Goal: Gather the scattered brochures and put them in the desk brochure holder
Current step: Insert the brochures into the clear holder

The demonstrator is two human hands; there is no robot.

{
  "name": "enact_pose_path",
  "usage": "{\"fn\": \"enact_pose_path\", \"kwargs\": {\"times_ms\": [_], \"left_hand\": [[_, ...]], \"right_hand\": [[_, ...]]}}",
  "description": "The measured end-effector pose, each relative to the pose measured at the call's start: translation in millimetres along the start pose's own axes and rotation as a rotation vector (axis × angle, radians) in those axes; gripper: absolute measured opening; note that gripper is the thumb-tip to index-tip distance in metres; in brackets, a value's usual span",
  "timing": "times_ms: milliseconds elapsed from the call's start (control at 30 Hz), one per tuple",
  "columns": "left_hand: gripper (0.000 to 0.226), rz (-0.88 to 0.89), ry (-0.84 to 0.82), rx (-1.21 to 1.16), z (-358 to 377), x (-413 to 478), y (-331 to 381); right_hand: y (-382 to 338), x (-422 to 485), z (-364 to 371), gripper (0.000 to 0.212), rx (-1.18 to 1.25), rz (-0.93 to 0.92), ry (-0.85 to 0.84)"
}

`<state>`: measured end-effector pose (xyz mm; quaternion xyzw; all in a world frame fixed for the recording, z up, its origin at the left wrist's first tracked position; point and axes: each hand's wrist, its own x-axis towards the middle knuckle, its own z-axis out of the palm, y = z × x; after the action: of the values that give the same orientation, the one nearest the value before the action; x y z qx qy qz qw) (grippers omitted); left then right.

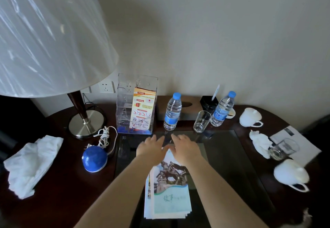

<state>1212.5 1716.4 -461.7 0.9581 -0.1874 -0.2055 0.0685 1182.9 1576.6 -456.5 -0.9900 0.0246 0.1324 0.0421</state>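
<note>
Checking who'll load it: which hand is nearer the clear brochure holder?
Left. The left hand lies just in front of the brochure holder; the right hand is farther right, in front of the left water bottle.

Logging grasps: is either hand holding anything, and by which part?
Nothing is gripped: left hand and right hand lie open, fingers straight, over the far end of the brochure stack.
</note>
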Motion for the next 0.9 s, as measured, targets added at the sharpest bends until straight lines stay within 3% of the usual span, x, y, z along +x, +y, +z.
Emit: {"fn": "enact_pose_path", "kwargs": {"times_ms": [200,333,467,633,900], "left_hand": [[0.054,-0.13,-0.138,-0.057,74.0,-19.9,28.9],[0.05,-0.212,0.04,-0.199,101.3,-28.8,37.0],[0.06,-0.347,0.178,-0.268,113.2,-34.6,41.6],[0.051,-0.39,0.23,-0.378,112.4,-35.3,43.6],[0.049,-0.437,0.27,-0.614,110.9,-34.2,37.9]], "right_hand": [[25.9,-32.9,64.1,0.051,0.089,0.114,-0.115],[25.5,-47.3,95.8,0.059,0.271,0.212,-0.102],[15.5,-52.3,106.0,0.064,0.472,0.367,0.004],[7.8,-50.8,102.4,0.042,0.532,0.493,0.036],[11.0,-50.3,98.1,0.037,0.535,0.479,0.041]]}}
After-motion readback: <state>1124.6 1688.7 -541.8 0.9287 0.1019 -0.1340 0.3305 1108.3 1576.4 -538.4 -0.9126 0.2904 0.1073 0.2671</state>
